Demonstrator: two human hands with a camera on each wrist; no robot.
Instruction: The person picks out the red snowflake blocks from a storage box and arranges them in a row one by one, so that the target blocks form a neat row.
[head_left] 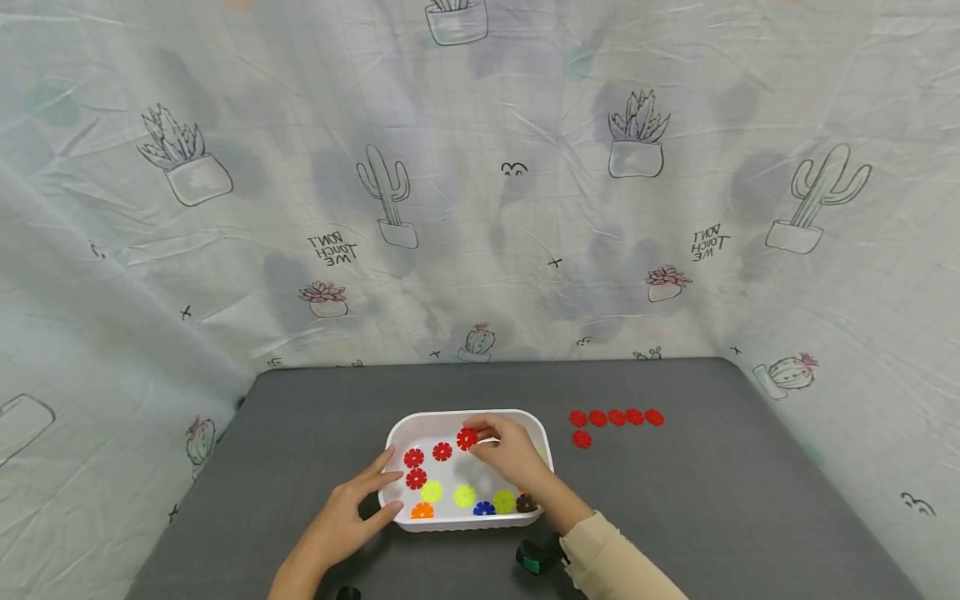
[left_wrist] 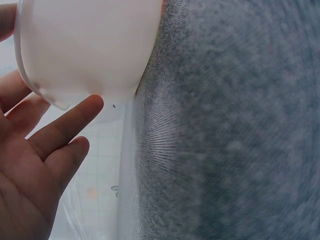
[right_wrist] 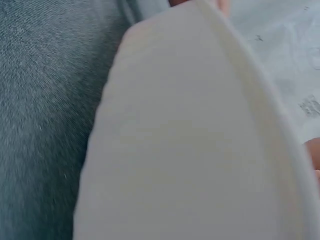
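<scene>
My right hand (head_left: 510, 454) pinches a red notched plastic disc (head_left: 467, 439) between thumb and fingers, over the white tray (head_left: 472, 524). Inside the tray lie several more notched discs: a red disc (head_left: 442, 452), a yellow disc (head_left: 465, 497), an orange disc (head_left: 422, 510), a blue disc (head_left: 483, 507) and a brown disc (head_left: 526, 502). Along the tray's left end, my left hand (head_left: 348, 517) rests with spread fingers at the rim. The left wrist view shows those fingers (left_wrist: 67, 122) beside the tray's wall. In the right wrist view the tray's side hides most of the hand.
Right of the tray, several red discs (head_left: 617, 417) form a row on the grey table (head_left: 675, 517), with a single red disc (head_left: 582, 439) below its left end. A dark strap with a green patch (head_left: 531, 564) is by the right wrist. Behind hangs a cactus-print curtain (head_left: 480, 208).
</scene>
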